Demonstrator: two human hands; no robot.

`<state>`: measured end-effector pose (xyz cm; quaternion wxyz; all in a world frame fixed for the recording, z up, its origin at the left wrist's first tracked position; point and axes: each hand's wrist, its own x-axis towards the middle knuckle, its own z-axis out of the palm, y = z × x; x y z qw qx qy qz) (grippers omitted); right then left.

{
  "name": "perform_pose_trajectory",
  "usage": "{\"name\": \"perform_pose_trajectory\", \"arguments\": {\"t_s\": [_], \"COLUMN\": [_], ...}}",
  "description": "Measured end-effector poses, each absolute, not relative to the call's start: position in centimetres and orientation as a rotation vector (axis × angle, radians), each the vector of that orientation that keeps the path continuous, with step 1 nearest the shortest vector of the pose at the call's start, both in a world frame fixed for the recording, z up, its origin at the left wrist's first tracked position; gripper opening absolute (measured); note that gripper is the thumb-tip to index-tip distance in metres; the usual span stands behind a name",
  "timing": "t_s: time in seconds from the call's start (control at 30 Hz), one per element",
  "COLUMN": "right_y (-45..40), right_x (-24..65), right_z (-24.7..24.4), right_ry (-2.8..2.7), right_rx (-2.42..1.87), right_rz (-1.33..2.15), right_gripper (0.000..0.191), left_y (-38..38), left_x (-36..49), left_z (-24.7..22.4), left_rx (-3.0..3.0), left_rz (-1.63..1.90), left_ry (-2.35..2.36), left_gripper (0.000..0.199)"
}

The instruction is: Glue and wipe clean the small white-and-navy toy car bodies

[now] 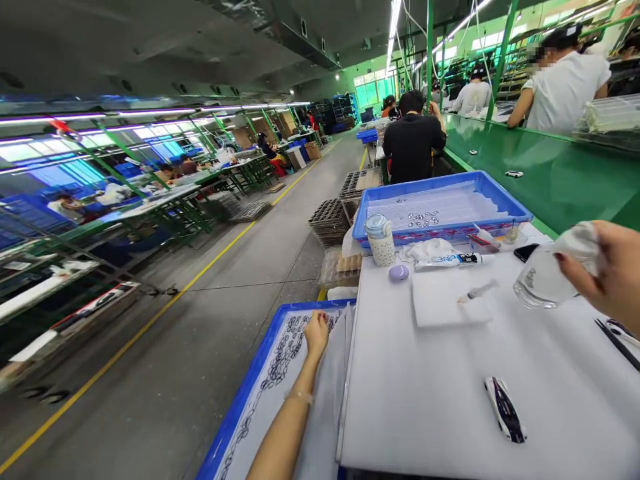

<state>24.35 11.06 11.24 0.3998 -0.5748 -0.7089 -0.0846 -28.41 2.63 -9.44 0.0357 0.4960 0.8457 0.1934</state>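
Note:
My left hand point(317, 332) is over a blue tray point(295, 308) at the table's left side. Its fingers are closed, and anything between them is too small to make out. Many small dark ring-like parts point(283, 357) lie on the tray's white lining. At the right edge, my right hand point(613, 270) is closed round the top of a tilted clear glass bottle point(543, 280) with something whitish at its neck. A white and dark toy car point(505, 410) stands on the white table point(425, 400). A syringe point(477, 291) rests on a white pad point(425, 307).
Behind the pad are a glue tube point(447, 261), a purple oval case point(399, 273), a dotted cup point(380, 243) and a blue bin point(445, 187) with small parts. Dark tweezers point(620, 343) lie at right. A green conveyor point(540, 167) runs past; co-workers sit ahead.

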Motion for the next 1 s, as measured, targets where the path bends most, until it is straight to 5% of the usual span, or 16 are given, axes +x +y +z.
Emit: {"name": "perform_pose_trajectory", "arguments": {"t_s": [0.2,0.43,0.67,1.0], "right_y": [14.3,11.1,4.6,-1.5], "right_x": [22.9,23.3,25.4,26.7], "right_z": [8.9,12.7,7.0,2.9], "right_ry": [-1.426,-0.503,-0.804,-1.16], "right_rx": [-1.527,-0.772,-0.79,-0.994], "right_rz": [0.098,0.826,1.345,1.512], "right_gripper": [0.026,0.016,0.05,0.036], "left_y": [0.8,-6.2,-8.3,-6.2], "left_x": [-22.6,-10.7,-9.1,-9.5], "left_z": [-0.4,-0.8,-1.4,0.4], "left_rx": [2.047,2.684,2.651,2.661], "left_rz": [0.705,0.477,0.552,0.627], "left_ry": [2.373,1.737,1.664,1.461], "left_gripper": [0.019,0.02,0.027,0.023]}}
